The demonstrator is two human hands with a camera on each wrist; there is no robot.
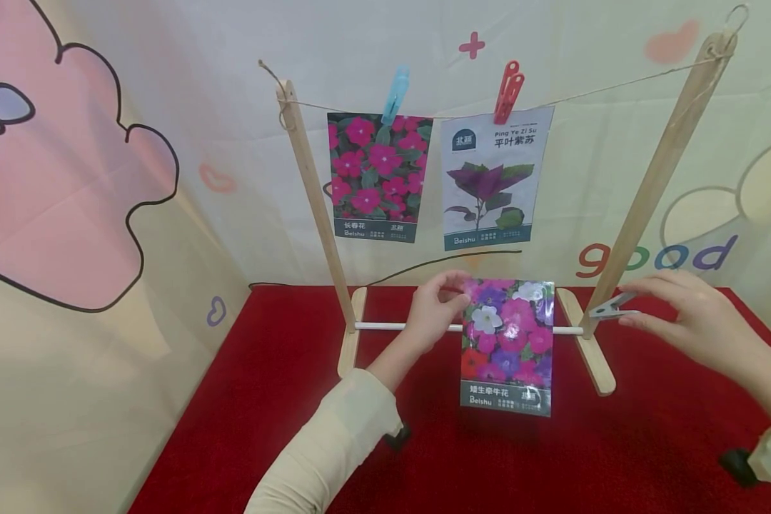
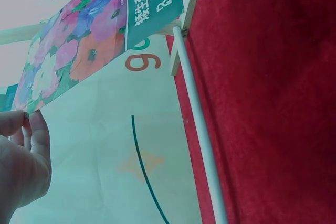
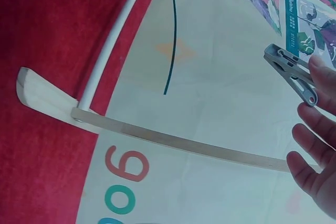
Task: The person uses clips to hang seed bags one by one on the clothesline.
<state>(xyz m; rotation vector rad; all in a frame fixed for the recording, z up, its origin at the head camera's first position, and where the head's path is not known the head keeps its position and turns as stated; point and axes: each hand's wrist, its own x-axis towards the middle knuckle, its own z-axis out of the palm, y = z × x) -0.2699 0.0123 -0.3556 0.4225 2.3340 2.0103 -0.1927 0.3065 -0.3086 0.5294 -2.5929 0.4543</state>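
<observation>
My left hand pinches the upper left corner of a seed packet printed with pink, purple and white flowers. The packet hangs upright in front of the white crossbar. At the right, my right hand holds a grey clothespin between thumb and fingers; in the right wrist view the clothespin points away from the fingertips. Above, a twine line carries two packets: a pink-flower one under a blue clothespin and a purple-leaf one under a red clothespin.
Two wooden posts, the left post and the right post, hold the twine and stand on wooden feet. A white rod joins them low down. Red cloth covers the table, and a printed curtain hangs behind.
</observation>
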